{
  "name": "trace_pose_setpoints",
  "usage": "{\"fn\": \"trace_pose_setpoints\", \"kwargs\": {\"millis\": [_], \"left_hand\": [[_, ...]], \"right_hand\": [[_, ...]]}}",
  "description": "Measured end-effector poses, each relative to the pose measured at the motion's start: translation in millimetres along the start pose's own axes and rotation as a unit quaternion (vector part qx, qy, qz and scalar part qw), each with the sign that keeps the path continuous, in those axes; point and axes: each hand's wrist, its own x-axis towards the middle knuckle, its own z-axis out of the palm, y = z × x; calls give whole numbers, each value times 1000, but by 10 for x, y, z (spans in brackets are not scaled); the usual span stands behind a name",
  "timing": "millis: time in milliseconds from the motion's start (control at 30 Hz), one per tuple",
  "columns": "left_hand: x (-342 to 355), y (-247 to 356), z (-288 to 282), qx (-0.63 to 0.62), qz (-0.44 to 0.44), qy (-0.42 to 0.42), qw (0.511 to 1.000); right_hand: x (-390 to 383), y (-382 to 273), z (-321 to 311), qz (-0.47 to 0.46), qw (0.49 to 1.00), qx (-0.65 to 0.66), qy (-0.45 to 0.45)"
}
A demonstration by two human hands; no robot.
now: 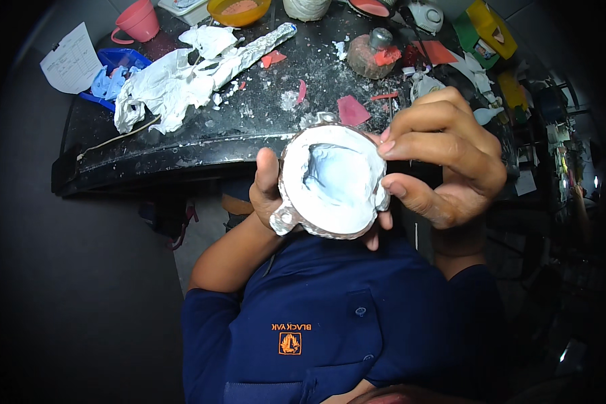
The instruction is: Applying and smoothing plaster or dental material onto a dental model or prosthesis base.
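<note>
One round, plaster-like filled flask point(301, 204), held near the front edge of the black table point(256, 94); likely weighty and stiff, its white lip point(333, 222) apt to chip, so best gripped by the outer wall. Left hand point(266, 188) cups it from beneath, thumb spread; right hand point(451, 151) half-curled, thumb and fingertips narrowly apart at the lip's right side.

A: Camera spot?
B: Head-worn, left one of the pair, wide fisheye, facing steeply down.
A: Covers?
B: Worktable point(262, 101) curves across upper frame, navy shirt point(337, 296) lower middle.
A: Range?
B: Close. Left hand point(268, 188) center, right hand point(451, 151) right of center.
</note>
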Motion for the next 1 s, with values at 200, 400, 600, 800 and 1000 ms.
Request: {"fn": "trace_pose_setpoints", "kwargs": {"millis": [200,400,600,800,1000], "left_hand": [[-105,24,-70,-95,-73,-5,993],[-182,7,24,-99,-53,66,992],[-177,4,50,-45,-53,63,996],[-236,46,83,9,-57,143,988],[-208,46,36,-6,-75,98,992]], "right_hand": [[30,-84,95,-3,997,-39,-68],[56,-105,161,-22,994,-36,-99],[55,-123,166,-31,993,-46,-108],[46,-128,188,-26,994,-36,-101],[21,-109,190,-50,992,-61,-94]]}}
